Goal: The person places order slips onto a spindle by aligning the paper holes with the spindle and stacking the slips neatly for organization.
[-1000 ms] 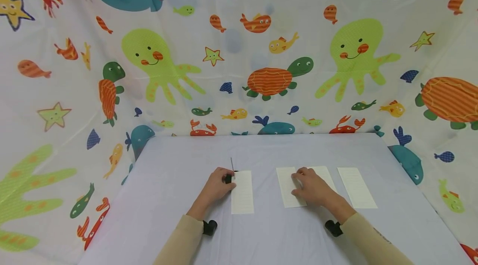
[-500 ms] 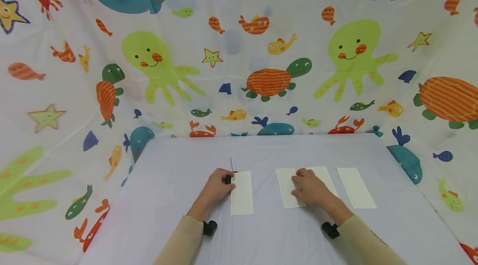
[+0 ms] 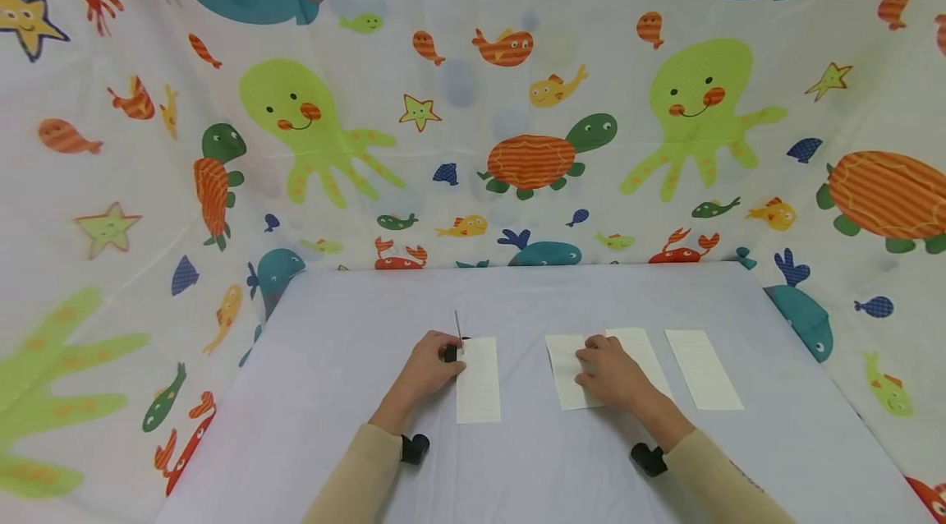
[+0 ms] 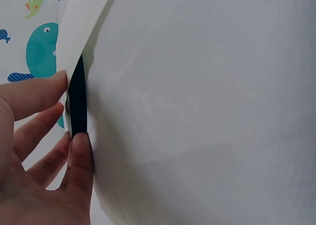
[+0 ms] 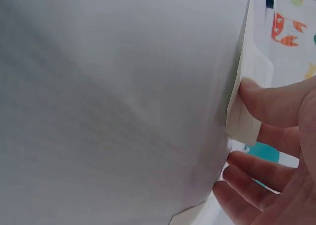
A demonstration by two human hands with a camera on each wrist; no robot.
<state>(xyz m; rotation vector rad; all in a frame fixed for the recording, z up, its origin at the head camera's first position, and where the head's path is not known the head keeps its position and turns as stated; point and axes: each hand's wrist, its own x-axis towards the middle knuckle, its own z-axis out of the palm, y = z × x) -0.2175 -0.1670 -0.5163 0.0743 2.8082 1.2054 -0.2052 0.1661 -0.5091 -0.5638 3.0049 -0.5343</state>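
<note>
My left hand point(image 3: 424, 370) pinches a small black object with a thin metal rod point(image 3: 458, 325) sticking up, at the left edge of a cream lined paper point(image 3: 480, 383). In the left wrist view, a dark flat strip point(image 4: 79, 96) shows beside the paper between thumb and fingers. What kind of object it is stays unclear. My right hand point(image 3: 621, 378) rests with loosely bent fingers on a second lined paper point(image 3: 563, 384). Its thumb touches that paper point(image 5: 249, 111) in the right wrist view, and the other fingers spread apart.
A third lined paper point(image 3: 641, 347) is partly covered by the right hand. A fourth paper point(image 3: 704, 368) lies farther right. All are on a white cloth-covered table point(image 3: 347, 319), with a sea-animal curtain point(image 3: 458, 130) behind and at the sides.
My right forearm has shifted slightly left. The left edge of the paper under the right hand looks slightly more raised. My left hand has not visibly moved.
</note>
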